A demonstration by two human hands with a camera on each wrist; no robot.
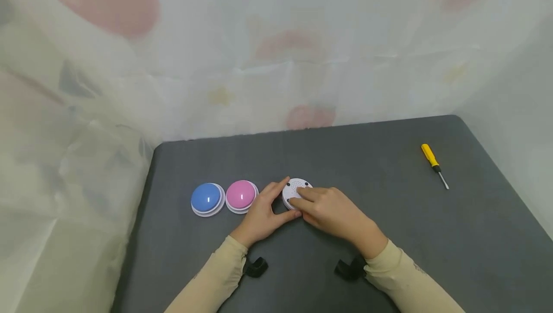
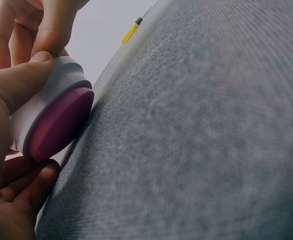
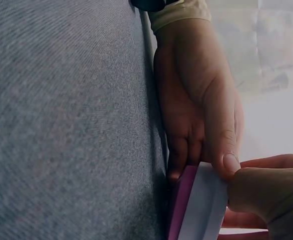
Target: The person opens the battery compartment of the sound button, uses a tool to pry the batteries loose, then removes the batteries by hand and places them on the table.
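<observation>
A round buzzer button [image 1: 293, 186] lies upside down on the table, its white base with small holes and dark feet facing up. Its purple-pink dome [image 2: 61, 125] faces the table in the left wrist view. My left hand [image 1: 260, 218] grips it at the rim, thumb on the near side and fingers round the far side. From the right, my right hand [image 1: 331, 212] touches the base with extended fingertips, partly covering it. Two more buzzer buttons stand dome up to the left: a pink one [image 1: 240, 194], partly behind my left hand, and a blue one [image 1: 206, 197].
A screwdriver [image 1: 431, 159] with a yellow and black handle lies at the right of the dark grey table [image 1: 367, 154]. Pale patterned sheeting [image 1: 276, 78] hangs behind the table and along its left side. Dark straps with mounts sit at both wrists.
</observation>
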